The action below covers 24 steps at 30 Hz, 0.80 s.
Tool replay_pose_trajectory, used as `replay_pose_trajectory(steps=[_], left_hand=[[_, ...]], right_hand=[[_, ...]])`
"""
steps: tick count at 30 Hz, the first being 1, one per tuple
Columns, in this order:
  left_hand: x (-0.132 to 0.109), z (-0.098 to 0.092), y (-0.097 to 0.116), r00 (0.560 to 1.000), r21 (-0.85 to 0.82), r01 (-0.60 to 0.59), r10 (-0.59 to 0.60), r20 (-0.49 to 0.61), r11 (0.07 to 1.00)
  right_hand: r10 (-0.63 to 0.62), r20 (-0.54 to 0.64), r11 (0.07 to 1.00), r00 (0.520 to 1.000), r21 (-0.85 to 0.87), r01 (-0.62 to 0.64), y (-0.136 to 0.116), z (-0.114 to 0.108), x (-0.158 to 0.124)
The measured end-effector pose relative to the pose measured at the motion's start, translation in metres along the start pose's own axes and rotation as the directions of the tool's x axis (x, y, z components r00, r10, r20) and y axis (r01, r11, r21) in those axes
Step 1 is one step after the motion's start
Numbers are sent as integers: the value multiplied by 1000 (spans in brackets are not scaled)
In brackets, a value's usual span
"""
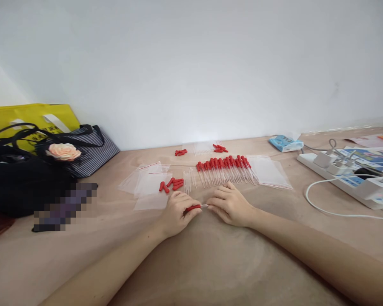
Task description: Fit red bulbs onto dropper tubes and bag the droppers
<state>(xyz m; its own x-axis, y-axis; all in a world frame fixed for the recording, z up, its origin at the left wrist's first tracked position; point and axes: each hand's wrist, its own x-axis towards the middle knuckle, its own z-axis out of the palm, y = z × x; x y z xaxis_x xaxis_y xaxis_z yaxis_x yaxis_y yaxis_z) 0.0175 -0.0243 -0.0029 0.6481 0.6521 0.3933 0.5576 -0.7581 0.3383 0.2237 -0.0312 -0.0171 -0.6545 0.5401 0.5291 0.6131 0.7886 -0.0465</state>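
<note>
A red rubber bulb (192,208) lies sideways between two hands, low over the table in front of the wearer, with a thin clear tube (204,206) running from its right end. The left hand (178,211) pinches the bulb between thumb and curled fingers; the right hand (227,205) pinches the tube in its fingertips, close to the bulb. The step in hand looks like fitting tube into bulb — how deep it sits cannot be told — and the next move seems to call for a straight, gentle push, since the tube looks slender. Just beyond the hands lies a row of tubes with red bulbs (223,165), red ends toward the wall (191,76). Left of the row are loose clear tubes (189,179), then loose red bulbs (178,183) beside clear plastic bags (150,203); more bags (272,171) lie at its right end. The right fingers come very near the row's lower tips, so forward room is tight — the brown tabletop (236,272) stretching toward the wearer gives more. A power strip (347,180) bounds the far right, a striped bag (91,148) the left.
</note>
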Motion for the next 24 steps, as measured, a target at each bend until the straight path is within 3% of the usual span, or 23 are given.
replay_pose_trajectory(steps=[3,6,10,13,18,21,24], left_hand=[[-1,0,-2,997,4,39,-39,-64,999],[-3,2,-6,951,-22,186,-186,-247,982],[-3,6,-14,838,-51,330,-317,-445,943],[-2,4,-22,835,12,333,-289,-468,943],[-2,-8,-35,837,178,408,-289,-465,895],[-3,-12,-40,845,260,465,-338,-415,846],[-2,-12,-42,873,348,449,-321,-366,823]], right_hand=[[26,25,998,999,-62,-24,1,-3,-2],[196,8,978,981,-78,-195,9,-4,-1],[520,-20,854,854,5,-520,29,-2,14],[656,-16,755,755,6,-656,38,4,37],[775,25,631,631,-82,-771,40,16,68],[801,38,598,597,-107,-795,42,22,72],[808,34,587,588,-111,-802,44,23,70]])
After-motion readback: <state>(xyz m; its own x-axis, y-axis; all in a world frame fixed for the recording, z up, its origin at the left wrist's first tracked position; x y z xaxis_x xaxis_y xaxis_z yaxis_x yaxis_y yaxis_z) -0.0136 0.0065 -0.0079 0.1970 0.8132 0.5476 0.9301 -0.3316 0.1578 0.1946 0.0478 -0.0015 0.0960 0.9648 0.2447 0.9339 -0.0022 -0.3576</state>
